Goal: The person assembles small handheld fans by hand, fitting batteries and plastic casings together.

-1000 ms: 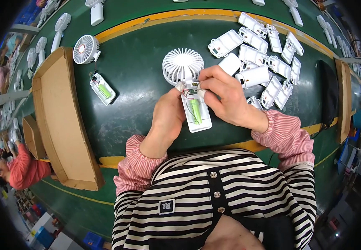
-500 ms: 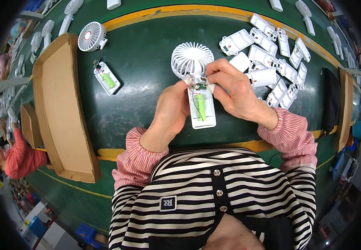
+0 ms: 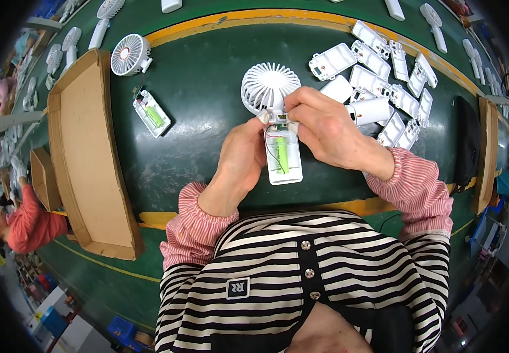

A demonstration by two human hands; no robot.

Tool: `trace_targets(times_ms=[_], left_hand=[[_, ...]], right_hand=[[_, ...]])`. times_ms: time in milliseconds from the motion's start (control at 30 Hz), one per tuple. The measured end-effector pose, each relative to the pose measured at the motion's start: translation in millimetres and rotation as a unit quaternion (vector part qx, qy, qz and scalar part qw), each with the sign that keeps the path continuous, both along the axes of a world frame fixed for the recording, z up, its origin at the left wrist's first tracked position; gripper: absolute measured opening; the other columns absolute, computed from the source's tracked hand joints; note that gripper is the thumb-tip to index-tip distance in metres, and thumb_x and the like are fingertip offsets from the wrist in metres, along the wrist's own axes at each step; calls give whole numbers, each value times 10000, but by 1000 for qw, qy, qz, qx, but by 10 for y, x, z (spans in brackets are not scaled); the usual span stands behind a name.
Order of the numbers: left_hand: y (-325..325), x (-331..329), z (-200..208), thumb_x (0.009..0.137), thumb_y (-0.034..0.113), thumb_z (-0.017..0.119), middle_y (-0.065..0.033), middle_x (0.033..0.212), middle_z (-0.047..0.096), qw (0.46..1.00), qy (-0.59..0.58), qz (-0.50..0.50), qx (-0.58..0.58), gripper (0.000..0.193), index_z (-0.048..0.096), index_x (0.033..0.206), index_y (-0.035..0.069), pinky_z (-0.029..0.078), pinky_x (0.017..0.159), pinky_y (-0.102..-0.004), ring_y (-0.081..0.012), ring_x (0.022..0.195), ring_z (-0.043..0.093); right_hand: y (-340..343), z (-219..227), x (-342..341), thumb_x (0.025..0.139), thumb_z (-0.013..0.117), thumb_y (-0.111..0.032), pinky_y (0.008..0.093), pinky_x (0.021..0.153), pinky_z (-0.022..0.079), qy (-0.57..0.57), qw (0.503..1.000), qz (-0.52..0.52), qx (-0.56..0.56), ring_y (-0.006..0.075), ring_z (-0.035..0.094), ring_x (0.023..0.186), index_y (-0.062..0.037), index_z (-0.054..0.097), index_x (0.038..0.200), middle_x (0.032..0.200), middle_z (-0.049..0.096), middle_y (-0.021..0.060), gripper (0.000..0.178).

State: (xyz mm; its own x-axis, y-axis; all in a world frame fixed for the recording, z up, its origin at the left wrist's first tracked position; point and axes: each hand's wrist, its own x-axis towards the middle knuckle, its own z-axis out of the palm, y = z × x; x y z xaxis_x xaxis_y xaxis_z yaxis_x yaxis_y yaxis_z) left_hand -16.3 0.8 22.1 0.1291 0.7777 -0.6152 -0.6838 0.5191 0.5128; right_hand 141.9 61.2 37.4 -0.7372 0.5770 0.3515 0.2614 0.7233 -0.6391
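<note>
A white handheld fan (image 3: 271, 82) lies in front of me with its handle toward me. The handle's open half-shell (image 3: 290, 174) shows a green battery cell (image 3: 282, 154) and thin red and black wires. My left hand (image 3: 240, 157) is closed on the left side of the handle, its thumb at the neck. From the right, my right hand (image 3: 328, 126) pinches at a small circuit board (image 3: 282, 118) just below the fan head. White covers are on some fingertips. My fingers partly hide the board.
Several white handle shells (image 3: 372, 59) are heaped at the right. A second opened fan (image 3: 130, 55) lies at the left, wired to its shell (image 3: 152, 115). Cardboard trays (image 3: 93, 159) stand at the sides. More fans (image 3: 434, 26) lie beyond the yellow edge. A co-worker (image 3: 34, 220) is at the far left.
The board has tilted in toward the neck, and less of its green side shows. My right hand has come down slightly over it. My left hand keeps its hold.
</note>
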Motion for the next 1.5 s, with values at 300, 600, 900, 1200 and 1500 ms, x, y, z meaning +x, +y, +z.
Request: trace_targets(times_ms=[300,600,900,1200,1500], left_hand=[[-15,-8,13,895,214,444,-59,888,579,1000,2,-5,-1,250,542,970,-4,477,692,-312,-150,799,567],[-29,11,57,898,220,414,-55,920,573,1000,15,0,0,264,517,1010,4,485,697,-313,-157,821,570],[-76,-90,-93,837,150,519,-69,851,610,994,78,-61,49,213,589,943,-21,500,632,-292,-148,717,599],[-88,-17,-113,815,21,518,-78,837,618,987,139,-80,12,186,595,968,-52,495,600,-268,-142,694,601],[-99,34,-161,823,30,511,-76,837,614,990,123,-71,24,189,588,974,-54,488,607,-266,-144,687,595]], right_hand=[[12,8,-23,639,534,66,344,635,459,-6,1000,15,23,277,510,804,37,509,723,884,496,116,92],[-30,7,-37,590,561,69,336,664,459,-70,992,32,98,288,509,791,48,515,764,905,496,132,182],[-53,-6,-65,611,554,-92,322,688,413,-136,975,50,170,226,463,826,3,528,653,832,454,93,107],[-83,-103,-31,574,580,-58,345,691,413,-121,982,57,135,259,477,808,14,505,719,893,472,109,179],[-135,-97,36,588,572,-89,325,620,397,-156,975,15,159,239,487,768,-14,507,706,821,459,92,154]])
